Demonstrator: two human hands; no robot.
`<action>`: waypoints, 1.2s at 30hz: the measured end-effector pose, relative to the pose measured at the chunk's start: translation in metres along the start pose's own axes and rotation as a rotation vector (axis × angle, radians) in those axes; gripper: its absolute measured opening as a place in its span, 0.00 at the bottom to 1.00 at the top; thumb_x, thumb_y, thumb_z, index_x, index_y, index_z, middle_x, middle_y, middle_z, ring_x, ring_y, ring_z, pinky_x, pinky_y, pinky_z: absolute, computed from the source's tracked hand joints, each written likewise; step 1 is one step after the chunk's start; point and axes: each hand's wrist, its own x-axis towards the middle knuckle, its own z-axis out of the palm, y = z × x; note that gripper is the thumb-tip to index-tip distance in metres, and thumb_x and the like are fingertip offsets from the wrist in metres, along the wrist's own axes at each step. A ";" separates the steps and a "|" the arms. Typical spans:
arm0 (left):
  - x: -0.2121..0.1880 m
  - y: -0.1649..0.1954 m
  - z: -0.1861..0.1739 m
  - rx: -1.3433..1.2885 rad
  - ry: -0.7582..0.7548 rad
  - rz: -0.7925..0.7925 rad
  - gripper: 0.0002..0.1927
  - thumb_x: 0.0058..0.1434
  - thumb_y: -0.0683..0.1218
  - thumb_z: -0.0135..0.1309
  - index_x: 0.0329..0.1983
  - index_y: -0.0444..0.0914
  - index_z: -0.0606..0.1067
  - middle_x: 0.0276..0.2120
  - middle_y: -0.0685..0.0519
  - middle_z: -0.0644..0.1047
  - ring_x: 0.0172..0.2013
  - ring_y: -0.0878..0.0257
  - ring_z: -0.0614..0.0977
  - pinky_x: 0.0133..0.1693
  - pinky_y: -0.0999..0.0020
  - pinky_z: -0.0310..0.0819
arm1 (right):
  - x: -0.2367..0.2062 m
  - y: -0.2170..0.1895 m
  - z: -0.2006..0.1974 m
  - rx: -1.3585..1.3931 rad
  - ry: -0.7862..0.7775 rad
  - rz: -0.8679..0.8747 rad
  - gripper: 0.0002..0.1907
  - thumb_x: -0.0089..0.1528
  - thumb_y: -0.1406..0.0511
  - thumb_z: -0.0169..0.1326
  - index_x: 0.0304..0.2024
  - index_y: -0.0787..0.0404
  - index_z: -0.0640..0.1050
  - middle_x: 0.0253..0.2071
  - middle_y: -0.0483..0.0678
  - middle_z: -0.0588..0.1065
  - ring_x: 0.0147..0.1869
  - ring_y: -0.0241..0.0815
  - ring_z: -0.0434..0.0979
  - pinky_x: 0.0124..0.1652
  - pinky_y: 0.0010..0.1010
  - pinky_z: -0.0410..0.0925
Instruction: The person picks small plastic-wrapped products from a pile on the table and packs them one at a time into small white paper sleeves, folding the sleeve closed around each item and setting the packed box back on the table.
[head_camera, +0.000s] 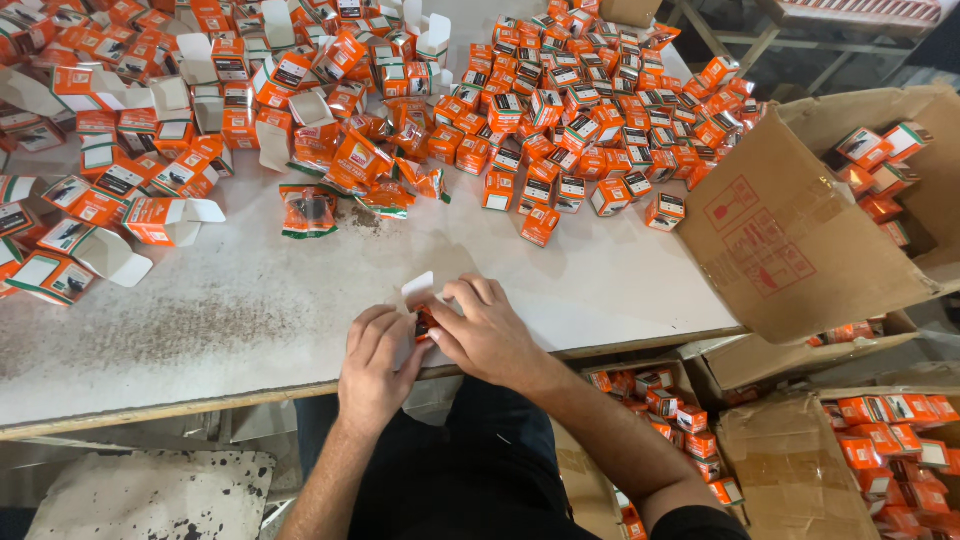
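Observation:
At the near edge of the white table (250, 310), my left hand (375, 360) and my right hand (485, 330) close together around one small orange and white box (420, 305). Its white end flap sticks up between my fingers. Most of the box is hidden by my hands. A small packet in clear wrap (308, 210) lies on the table beyond my hands, near a couple of similar packets (385, 200).
Many open orange boxes (130, 180) with flaps up lie at the left and back. Closed orange boxes (590, 120) are heaped at the back right. A large cardboard carton (790, 240) holding boxes stands at the right. More cartons of boxes (880, 440) sit below the table.

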 end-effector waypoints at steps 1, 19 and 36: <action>0.001 0.002 -0.001 0.045 -0.011 0.035 0.26 0.49 0.41 0.68 0.53 0.39 0.75 0.52 0.47 0.76 0.55 0.46 0.76 0.55 0.53 0.74 | -0.001 0.001 0.003 -0.003 0.003 0.004 0.16 0.63 0.61 0.58 0.50 0.62 0.78 0.51 0.53 0.67 0.61 0.57 0.66 0.57 0.48 0.62; 0.006 0.000 0.001 -0.021 -0.044 0.069 0.17 0.55 0.40 0.65 0.47 0.36 0.76 0.52 0.50 0.77 0.54 0.48 0.79 0.60 0.52 0.76 | -0.025 0.009 0.035 0.232 0.080 0.137 0.21 0.61 0.67 0.62 0.57 0.59 0.78 0.65 0.58 0.68 0.67 0.58 0.66 0.56 0.42 0.68; -0.003 -0.005 0.005 -0.212 -0.215 -0.291 0.26 0.54 0.40 0.65 0.52 0.37 0.64 0.55 0.48 0.78 0.48 0.48 0.83 0.42 0.58 0.80 | -0.020 0.012 0.037 0.637 0.098 0.199 0.15 0.64 0.72 0.59 0.53 0.62 0.77 0.56 0.55 0.76 0.60 0.53 0.78 0.57 0.36 0.72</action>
